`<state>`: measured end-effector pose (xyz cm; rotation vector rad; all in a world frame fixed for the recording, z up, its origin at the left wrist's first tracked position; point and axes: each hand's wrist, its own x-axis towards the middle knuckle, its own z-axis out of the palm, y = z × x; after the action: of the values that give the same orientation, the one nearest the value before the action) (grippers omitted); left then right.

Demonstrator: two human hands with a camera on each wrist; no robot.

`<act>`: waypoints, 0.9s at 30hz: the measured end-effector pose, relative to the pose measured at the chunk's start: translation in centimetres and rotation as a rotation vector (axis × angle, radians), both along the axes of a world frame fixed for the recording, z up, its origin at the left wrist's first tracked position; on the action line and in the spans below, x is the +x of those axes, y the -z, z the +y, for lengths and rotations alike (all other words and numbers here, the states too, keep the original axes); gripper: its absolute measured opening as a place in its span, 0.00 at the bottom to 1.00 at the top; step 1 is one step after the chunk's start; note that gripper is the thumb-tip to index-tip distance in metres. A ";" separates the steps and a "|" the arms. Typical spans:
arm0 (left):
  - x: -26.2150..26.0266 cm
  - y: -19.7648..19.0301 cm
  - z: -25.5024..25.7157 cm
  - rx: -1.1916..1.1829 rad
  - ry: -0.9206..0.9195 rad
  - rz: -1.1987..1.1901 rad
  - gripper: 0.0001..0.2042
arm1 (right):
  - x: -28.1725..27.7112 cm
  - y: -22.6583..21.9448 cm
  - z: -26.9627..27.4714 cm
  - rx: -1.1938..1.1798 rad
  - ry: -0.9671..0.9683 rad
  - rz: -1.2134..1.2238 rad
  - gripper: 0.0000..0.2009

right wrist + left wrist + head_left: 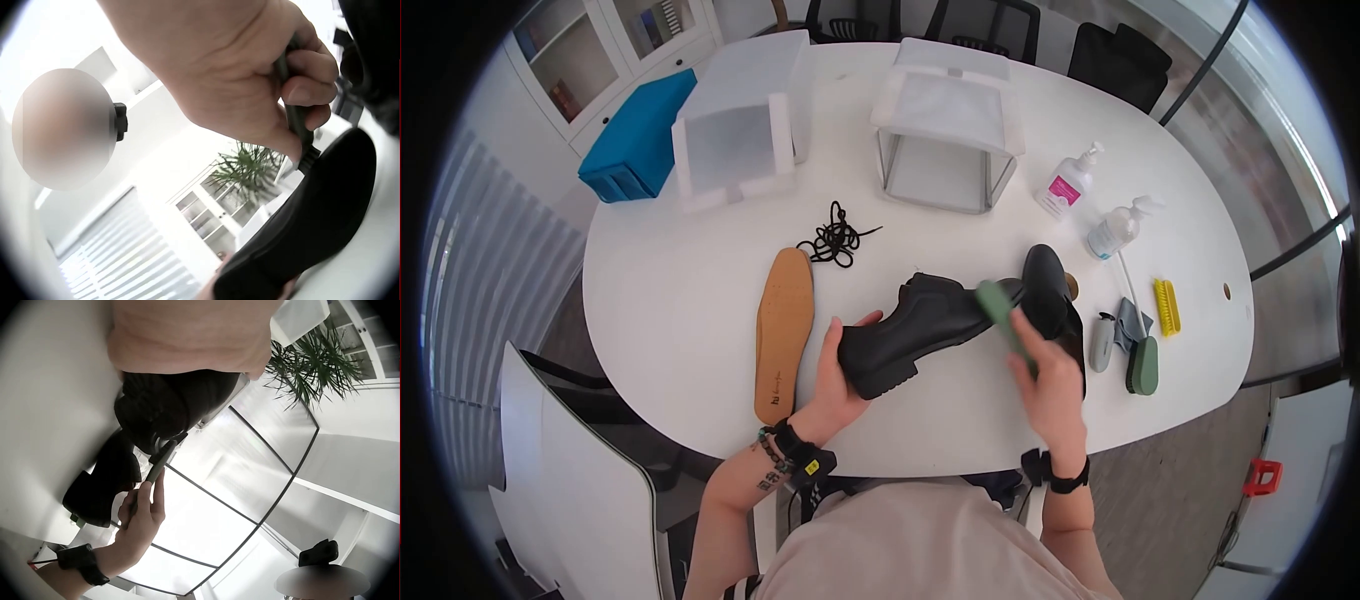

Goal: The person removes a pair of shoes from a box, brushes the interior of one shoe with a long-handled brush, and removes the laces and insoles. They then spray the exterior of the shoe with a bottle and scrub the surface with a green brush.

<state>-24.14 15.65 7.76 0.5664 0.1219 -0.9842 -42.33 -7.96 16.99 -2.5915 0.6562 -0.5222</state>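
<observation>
A black shoe (900, 335) is held off the table by my left hand (835, 385), which grips it at the heel end. Its toe points to the right. My right hand (1052, 385) grips a green shoe brush (1000, 312) by its body. In the right wrist view the brush's dark bristles (309, 160) are right at the shoe's toe (350, 162). Just beyond the brush, a second black shoe (1048, 285) lies on the table, partly hidden behind my right hand. A tan insole (784, 330) lies left of the held shoe, with black laces (837, 240) above it.
On the right are a grey bottle (1103, 342), a grey cloth (1133, 328), another green brush (1143, 367) and a yellow brush (1167, 307). Two pump bottles (1066, 185) stand behind them. Farther back are a clear-fronted box (948, 125), a white one (745, 110) and a blue case (640, 130).
</observation>
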 end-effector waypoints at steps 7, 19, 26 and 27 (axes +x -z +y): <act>0.1 0.3 -0.4 -0.006 -0.041 0.097 0.43 | 0.7 0.6 0.2 0.016 0.043 -0.069 0.29; -0.1 -0.1 -0.4 0.030 -0.043 0.128 0.40 | 0.1 0.8 2.1 0.081 -0.079 -0.099 0.30; -0.1 0.2 -0.3 -0.010 0.022 0.025 0.47 | 0.4 0.5 4.0 0.153 -0.176 -0.007 0.31; -0.1 0.2 -0.3 -0.013 0.033 0.027 0.47 | 0.4 0.6 4.0 0.137 -0.203 -0.032 0.31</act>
<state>-24.26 15.38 7.59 0.5446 0.1307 -1.0240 -41.94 -3.96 16.36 -2.4791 0.3973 -0.4363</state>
